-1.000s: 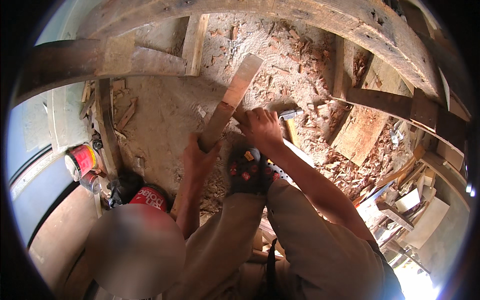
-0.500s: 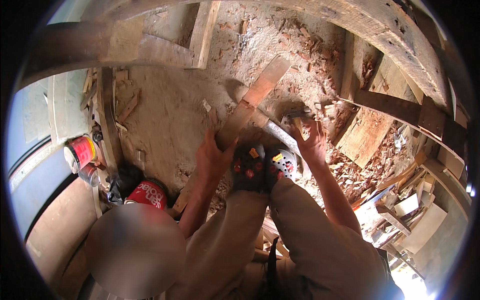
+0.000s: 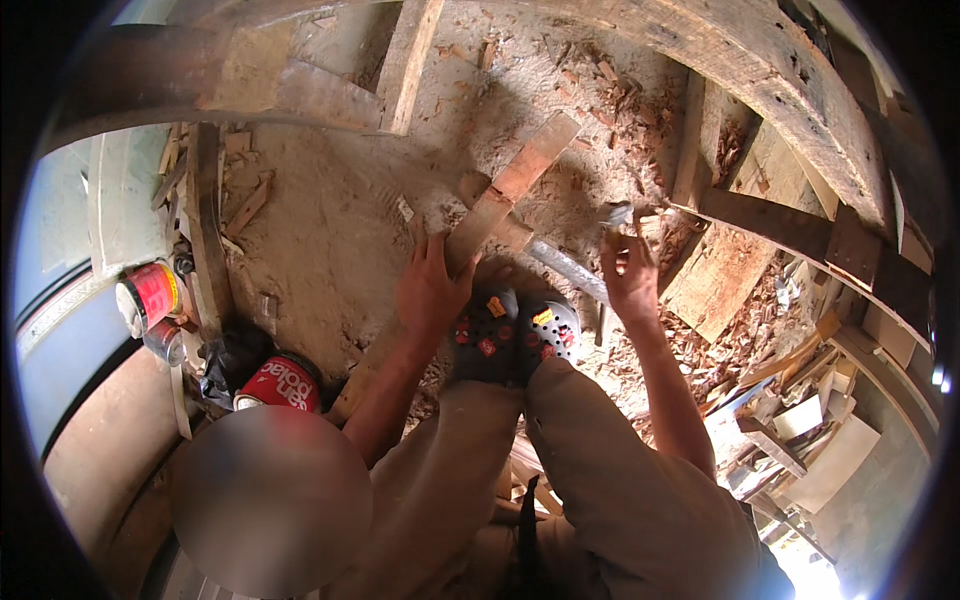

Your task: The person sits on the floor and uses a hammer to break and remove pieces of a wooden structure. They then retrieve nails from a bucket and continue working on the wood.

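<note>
A wooden board lies slantwise on the dusty ground in front of my feet, with a split or joint across its middle. My left hand grips its near end. Under the board crosses a wooden piece in line with a pale grey bar. To the right, my right hand holds a hammer a little above the ground, its grey head pointing away from me. Most of the handle is hidden by my fingers. My clogs stand just short of the board.
A large curved timber arches over the far right, with another curved beam at the far left. Red cans and a black bag sit on my left. Wood chips and offcuts litter the right side.
My right hand has lifted the hammer and shifted it slightly right and away from the bar. My left hand has slid a little farther along the board, which stays nearly in place.
</note>
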A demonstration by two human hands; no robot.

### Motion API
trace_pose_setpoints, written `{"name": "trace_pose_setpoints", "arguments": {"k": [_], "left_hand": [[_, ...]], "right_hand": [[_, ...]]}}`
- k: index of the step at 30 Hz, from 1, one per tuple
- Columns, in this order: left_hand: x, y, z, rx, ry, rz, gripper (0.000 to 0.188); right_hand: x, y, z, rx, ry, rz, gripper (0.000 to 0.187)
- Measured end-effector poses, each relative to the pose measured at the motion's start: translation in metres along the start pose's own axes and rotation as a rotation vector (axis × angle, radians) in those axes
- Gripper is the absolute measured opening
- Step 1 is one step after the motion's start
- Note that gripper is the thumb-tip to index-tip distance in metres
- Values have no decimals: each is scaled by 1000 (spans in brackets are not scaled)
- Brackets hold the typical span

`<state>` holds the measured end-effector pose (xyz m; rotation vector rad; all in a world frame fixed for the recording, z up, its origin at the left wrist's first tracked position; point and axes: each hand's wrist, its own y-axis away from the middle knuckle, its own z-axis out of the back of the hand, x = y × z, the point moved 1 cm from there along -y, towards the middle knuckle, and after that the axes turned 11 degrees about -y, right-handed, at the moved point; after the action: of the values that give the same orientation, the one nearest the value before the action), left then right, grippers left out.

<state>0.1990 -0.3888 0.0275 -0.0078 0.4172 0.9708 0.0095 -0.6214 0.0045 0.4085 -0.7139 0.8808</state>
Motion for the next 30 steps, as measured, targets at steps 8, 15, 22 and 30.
{"name": "trace_pose_setpoints", "arguments": {"k": [8,15,22,30], "left_hand": [[-1,-10,8,40,7,-130,45],[-9,-11,-1,62,-47,-94,43],[-18,-23,0,60,-64,-145,44],[-18,-21,-3,43,-27,-134,43]], "right_hand": [[16,-19,4,-122,-387,-16,24],[68,-66,50,-226,-958,-157,39],[90,-35,33,25,-503,-248,34],[95,-31,7,139,-337,-36,42]]}}
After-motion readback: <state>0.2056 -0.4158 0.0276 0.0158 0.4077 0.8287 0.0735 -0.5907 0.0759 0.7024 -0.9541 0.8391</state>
